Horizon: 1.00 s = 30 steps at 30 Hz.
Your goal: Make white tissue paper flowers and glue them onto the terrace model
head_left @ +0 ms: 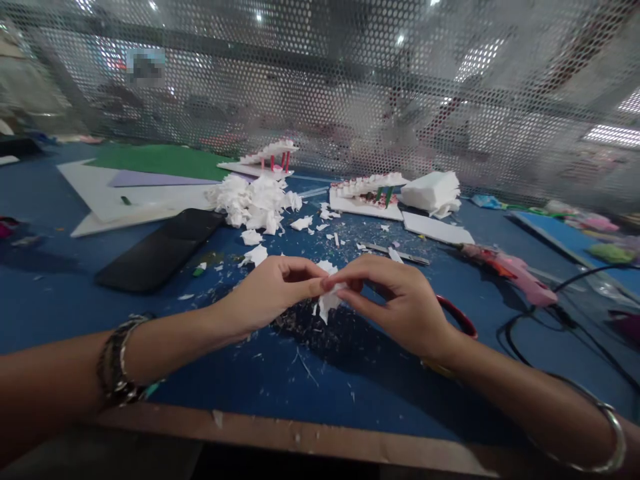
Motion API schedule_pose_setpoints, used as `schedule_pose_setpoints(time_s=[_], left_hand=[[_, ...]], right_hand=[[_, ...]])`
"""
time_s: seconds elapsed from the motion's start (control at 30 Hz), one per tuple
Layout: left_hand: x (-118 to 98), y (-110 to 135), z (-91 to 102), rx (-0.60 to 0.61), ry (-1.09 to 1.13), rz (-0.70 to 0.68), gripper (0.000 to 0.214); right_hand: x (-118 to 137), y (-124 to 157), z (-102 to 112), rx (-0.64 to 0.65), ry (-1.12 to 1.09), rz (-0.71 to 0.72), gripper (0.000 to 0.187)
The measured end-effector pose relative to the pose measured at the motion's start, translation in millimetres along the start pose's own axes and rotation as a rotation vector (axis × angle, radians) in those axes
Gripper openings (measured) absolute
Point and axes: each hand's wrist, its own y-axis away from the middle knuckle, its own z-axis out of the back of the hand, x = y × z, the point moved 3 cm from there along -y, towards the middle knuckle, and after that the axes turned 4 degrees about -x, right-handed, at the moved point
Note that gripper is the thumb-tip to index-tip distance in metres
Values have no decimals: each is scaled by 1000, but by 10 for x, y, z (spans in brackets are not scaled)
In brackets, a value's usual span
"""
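Observation:
A small torn piece of white paper (329, 301) is pinched between my two hands above the blue table. My left hand (273, 293) holds it with thumb and forefinger. From the other side, the thumb and fingertips of my right hand (400, 297) close on the same piece, and the fingertips of both hands meet. Beyond them lies a heap of crumpled white paper bits (253, 200), with loose scraps around it. Partly hidden behind my right hand is a red-handled tool (457, 317), probably scissors.
Two small white stepped models (367, 190) stand at the back, with a folded white paper stack (433, 193) beside them. A black phone (163, 250) lies left, a pink glue gun (520, 273) with a black cord right. Tweezers (395, 253) lie ahead; a perforated metal screen (320, 87) rises behind.

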Motion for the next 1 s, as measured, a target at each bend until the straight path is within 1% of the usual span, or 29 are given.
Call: schedule_pose_setpoints(time_s=[0.13, 0.3, 0.47, 0.6, 0.7, 0.77, 0.83, 1.0], left_hand=[[1, 1, -10, 11, 45, 19, 9], [4, 17, -40, 41, 23, 56, 11], [9, 10, -60, 64, -4, 19, 11], [5, 11, -52, 52, -86, -69, 11], [-19, 31, -36, 10, -186, -178, 11], [-44, 55, -26, -30, -259, -262, 12], [-65, 81, -27, -40, -307, -331, 12], [-87, 112, -32, -38, -368, -415, 8]], right_hand=[[0, 10, 18, -8, 83, 58, 10], [25, 12, 17, -5, 150, 146, 8], [32, 24, -10, 26, 246, 173, 8], [-7, 44, -67, 88, 310, 103, 9], [-32, 44, -91, 79, 327, 44, 8], [-33, 44, -95, 56, 338, 39, 9], [-28, 53, -92, 34, 359, 42, 9], [-11, 79, -79, 19, 379, 49, 10]])
